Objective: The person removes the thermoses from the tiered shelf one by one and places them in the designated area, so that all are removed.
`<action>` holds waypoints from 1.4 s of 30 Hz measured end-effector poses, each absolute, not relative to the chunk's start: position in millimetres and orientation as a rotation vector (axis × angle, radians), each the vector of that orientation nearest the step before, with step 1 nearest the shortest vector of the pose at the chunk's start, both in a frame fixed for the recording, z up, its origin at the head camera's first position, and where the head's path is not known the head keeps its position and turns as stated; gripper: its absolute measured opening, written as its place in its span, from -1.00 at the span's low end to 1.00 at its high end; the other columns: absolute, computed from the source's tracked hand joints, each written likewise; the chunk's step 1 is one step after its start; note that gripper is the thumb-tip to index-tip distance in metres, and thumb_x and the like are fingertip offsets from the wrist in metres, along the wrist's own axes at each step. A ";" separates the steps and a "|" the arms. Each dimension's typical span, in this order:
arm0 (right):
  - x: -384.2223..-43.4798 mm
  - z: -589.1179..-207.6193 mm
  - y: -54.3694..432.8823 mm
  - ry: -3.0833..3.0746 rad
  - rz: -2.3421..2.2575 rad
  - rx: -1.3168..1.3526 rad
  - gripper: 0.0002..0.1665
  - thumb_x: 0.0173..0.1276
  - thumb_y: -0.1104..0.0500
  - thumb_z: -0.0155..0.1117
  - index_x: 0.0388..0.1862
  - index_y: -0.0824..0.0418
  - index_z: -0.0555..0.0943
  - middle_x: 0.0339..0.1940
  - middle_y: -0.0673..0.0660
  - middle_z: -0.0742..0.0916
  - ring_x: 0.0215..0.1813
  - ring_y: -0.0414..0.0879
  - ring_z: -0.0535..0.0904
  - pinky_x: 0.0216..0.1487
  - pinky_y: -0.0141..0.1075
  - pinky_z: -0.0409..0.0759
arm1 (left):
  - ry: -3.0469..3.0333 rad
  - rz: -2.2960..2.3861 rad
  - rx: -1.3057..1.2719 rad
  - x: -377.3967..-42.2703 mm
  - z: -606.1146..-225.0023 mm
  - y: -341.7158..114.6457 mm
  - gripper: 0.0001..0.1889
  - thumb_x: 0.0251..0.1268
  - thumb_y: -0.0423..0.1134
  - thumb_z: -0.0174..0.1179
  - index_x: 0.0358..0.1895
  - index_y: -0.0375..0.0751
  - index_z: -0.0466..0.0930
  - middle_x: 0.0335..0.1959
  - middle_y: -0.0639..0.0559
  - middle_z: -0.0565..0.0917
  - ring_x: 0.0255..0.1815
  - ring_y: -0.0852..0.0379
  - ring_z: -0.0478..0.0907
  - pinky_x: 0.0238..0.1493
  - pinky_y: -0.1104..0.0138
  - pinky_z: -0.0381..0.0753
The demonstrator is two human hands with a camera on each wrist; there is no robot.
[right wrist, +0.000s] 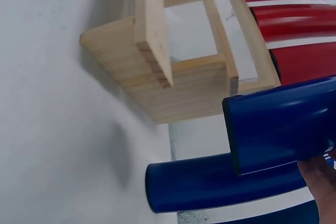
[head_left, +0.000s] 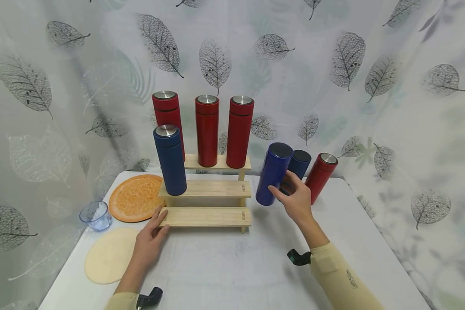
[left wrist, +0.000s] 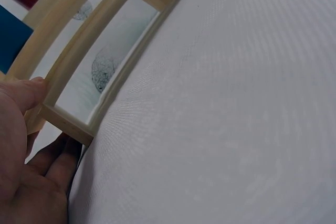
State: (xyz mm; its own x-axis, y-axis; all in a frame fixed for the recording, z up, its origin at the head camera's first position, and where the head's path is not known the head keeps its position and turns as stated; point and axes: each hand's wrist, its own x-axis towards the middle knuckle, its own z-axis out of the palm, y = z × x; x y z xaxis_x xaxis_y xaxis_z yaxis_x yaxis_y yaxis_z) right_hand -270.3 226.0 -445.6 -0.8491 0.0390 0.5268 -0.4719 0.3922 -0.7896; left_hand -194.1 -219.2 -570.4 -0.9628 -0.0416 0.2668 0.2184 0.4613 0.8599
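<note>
Head: my right hand (head_left: 296,199) grasps a lidded blue flask (head_left: 272,173) right of the wooden rack (head_left: 205,216); a glass (head_left: 100,224) holds something white (head_left: 100,210). Left wrist: my left hand (left wrist: 26,187) clasps the rack's end. Right wrist: the flask hangs above the table (right wrist: 47,129)

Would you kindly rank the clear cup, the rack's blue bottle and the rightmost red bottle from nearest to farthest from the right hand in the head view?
1. Rightmost red bottle: just right of the right hand.
2. Blue bottle: left, on the middle shelf.
3. Clear cup: far left.
</note>
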 end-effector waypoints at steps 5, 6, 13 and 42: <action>-270.5 -455.4 230.3 -2.194 1.468 0.347 -0.23 0.34 0.17 0.68 0.48 0.24 0.60 0.33 0.23 0.74 0.28 0.17 0.73 0.31 0.00 0.68 | -2.471 -1.498 -0.151 -194.7 -571.3 -219.4 -0.44 0.72 -0.17 0.20 0.65 -0.18 0.41 0.76 -0.12 0.17 0.70 -0.25 0.15 0.30 0.77 0.25; -270.8 -457.6 231.3 -2.196 1.467 0.343 -0.23 0.34 0.16 0.68 0.48 0.23 0.60 0.34 0.23 0.74 0.28 0.17 0.73 0.31 0.00 0.68 | -2.468 -1.504 -0.150 -194.6 -571.0 -219.2 -0.44 0.72 -0.17 0.20 0.65 -0.17 0.41 0.76 -0.11 0.16 0.70 -0.25 0.15 0.30 0.77 0.26; -272.4 -475.4 238.0 -2.206 1.494 0.328 -0.25 0.36 0.17 0.67 0.48 0.23 0.59 0.34 0.25 0.73 0.30 0.19 0.72 0.30 0.03 0.68 | -2.439 -1.519 -0.165 -193.3 -568.6 -217.5 -0.45 0.71 -0.20 0.22 0.63 -0.19 0.43 0.75 -0.11 0.19 0.69 -0.26 0.17 0.29 0.76 0.27; -272.5 -518.6 239.7 -2.208 1.530 0.189 -0.23 0.30 0.28 0.69 0.46 0.31 0.59 0.33 0.36 0.71 0.31 0.28 0.69 0.29 0.08 0.68 | -2.427 -1.515 -0.174 -192.3 -568.5 -216.6 -0.46 0.71 -0.22 0.21 0.62 -0.22 0.43 0.74 -0.13 0.19 0.68 -0.26 0.20 0.27 0.76 0.30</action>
